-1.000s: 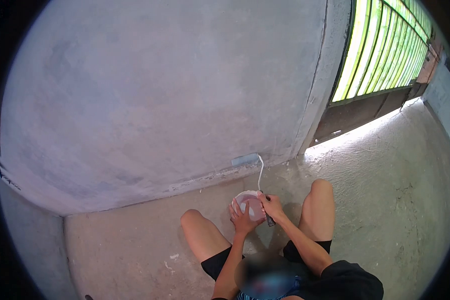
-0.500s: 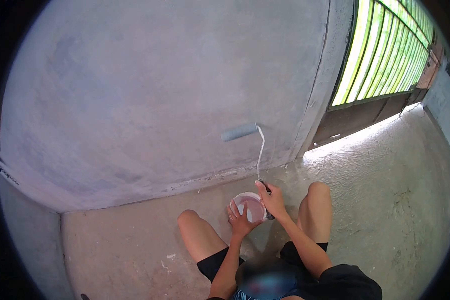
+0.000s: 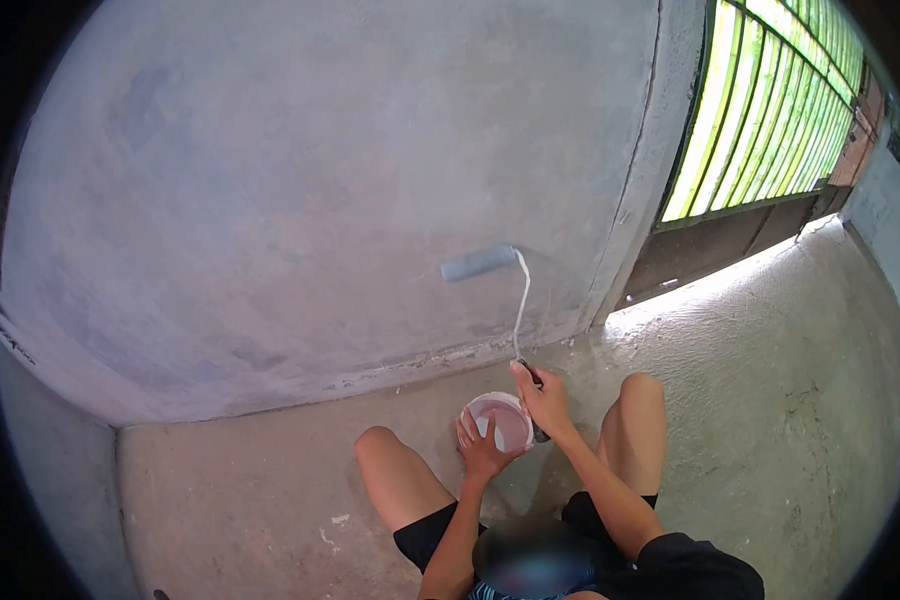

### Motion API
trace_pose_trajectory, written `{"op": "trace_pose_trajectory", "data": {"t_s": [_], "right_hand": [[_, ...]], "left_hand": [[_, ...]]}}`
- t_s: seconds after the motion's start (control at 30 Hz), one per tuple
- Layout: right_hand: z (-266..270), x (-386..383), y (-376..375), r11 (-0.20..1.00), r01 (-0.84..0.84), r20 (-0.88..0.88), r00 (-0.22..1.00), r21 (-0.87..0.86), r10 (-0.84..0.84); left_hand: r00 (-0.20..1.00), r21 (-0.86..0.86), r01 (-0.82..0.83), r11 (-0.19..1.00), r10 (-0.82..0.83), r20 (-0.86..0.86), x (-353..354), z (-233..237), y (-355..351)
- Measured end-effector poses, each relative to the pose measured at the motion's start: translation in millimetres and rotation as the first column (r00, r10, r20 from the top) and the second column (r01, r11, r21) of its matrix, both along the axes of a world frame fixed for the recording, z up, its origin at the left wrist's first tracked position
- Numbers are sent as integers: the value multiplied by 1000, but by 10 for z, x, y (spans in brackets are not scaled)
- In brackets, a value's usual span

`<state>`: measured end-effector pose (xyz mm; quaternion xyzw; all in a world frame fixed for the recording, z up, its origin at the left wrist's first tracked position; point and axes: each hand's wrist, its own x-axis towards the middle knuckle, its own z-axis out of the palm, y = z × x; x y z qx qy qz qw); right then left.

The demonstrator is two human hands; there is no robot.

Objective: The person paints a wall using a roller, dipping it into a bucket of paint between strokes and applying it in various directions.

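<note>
My right hand is closed around the dark handle of a paint roller. Its white bent rod rises from my fist to a grey-blue sleeve, which overlaps the lower part of the grey wall in this view. Between my knees is a small round bucket with a whitish rim and a pale pinkish inside. My left hand grips it from the near left side, fingers spread over the rim and opening. The lower end of the roller handle lies beside the bucket's right edge.
A barred gate with a dark lower panel stands at the right, light coming in under it. The concrete floor runs along the wall's base. Another wall meets it at the left corner. My bent knees flank the bucket.
The view has shifted slightly, so the gate and floor edge sit a little lower. Both hands keep their grips, and the roller and bucket show almost no movement in the picture.
</note>
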<state>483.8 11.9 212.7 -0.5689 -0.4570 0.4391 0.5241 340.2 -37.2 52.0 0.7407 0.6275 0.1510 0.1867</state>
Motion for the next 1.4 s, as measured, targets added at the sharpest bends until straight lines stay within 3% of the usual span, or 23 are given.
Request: {"op": "trace_pose_trajectory", "data": {"t_s": [0.07,0.2,0.33,0.5,0.57,0.7,0.93,1.1,1.17,1.23,1.3,1.4], "right_hand": [[210,-53,39,1000,-4,-42,999,17,5],[418,-128,47,999,-12,-176,984,48,20],[112,-117,44,999,-42,-190,981,33,47],[-498,28,-122,981,-68,-51,997,-180,60],[-666,53,-158,972,-69,-88,995,-224,51],[-671,-64,-225,954,-60,-143,990,-295,18],[-432,-321,-209,972,-85,-192,981,-220,42],[-802,-324,-25,900,-195,-348,936,-391,52],[-957,-379,9,882,-193,-346,938,-430,37],[-913,-408,55,873,-185,-313,949,-451,39],[-805,-399,-50,886,-174,-316,948,-431,33],[-736,-403,-13,905,-156,-290,956,-397,38]], "left_hand": [[999,-77,-20,997,18,-33,20,69,18],[1000,-5,-4,1000,4,-25,5,-1,10],[999,-60,-19,998,17,-40,-5,41,-18],[999,-40,-17,999,18,27,-22,46,-17],[999,59,-20,998,18,27,-16,-37,-9],[1000,70,-12,997,10,24,-49,-112,13],[998,58,-19,998,22,-57,-7,-245,61],[999,-13,-20,1000,19,-33,-1,-237,15],[999,147,-46,988,43,22,-26,-470,83],[999,162,-41,986,44,-17,-51,-402,143],[998,146,-31,989,37,-41,-26,-334,55],[996,-12,-46,999,45,-72,-3,-262,97]]}}
